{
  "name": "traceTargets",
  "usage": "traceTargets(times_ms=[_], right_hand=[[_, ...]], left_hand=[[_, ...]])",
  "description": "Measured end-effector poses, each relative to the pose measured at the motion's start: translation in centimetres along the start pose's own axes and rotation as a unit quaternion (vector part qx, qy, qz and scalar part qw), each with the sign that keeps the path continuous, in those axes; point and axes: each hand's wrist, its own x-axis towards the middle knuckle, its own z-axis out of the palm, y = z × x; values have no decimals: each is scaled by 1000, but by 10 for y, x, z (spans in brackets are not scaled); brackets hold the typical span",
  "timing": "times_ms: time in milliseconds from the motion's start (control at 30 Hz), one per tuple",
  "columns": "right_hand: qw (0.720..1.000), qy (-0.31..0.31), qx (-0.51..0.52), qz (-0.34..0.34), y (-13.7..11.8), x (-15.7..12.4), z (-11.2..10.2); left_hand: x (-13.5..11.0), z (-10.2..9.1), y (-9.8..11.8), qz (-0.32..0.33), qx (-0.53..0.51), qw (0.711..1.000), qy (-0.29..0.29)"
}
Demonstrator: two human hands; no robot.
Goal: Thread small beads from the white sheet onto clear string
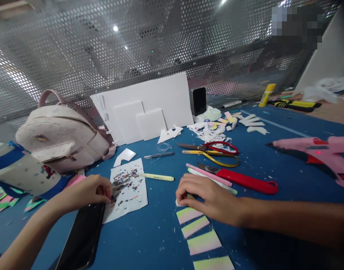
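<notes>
I see a blue tabletop (160,240) flecked with white across the lower frame. Below centre right, the strips (205,242) fade from yellow-green to pink. Left of centre, the white sheet (142,198) is peppered with dark, red and blue bits (127,180). The glue gun (315,143) at far right is pink; right of centre, the cutter (247,181) has a red handle, and the scissors (203,148) pair one red loop with a golden-yellow one. Grey mesh (166,41) up top shows rows of dots.
</notes>
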Motion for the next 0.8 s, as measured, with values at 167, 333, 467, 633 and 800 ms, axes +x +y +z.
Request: traceTargets(times_ms=[167,333,467,633,800], right_hand=[[1000,-8,-1,1,-1,0,-1],[1000,-8,1,2,-2,1,-1],[1000,-9,2,1,-2,0,-1],[1000,-11,3,0,-1,0,-1],[1000,-13,5,5,-1,1,-2]], left_hand=[[2,2,-2,2,10,1000,-1],[4,-1,-4,8,27,1000,13],[8,1,-2,15,37,999,27],[11,5,0,24,35,999,26],[11,6,1,28,33,999,26]])
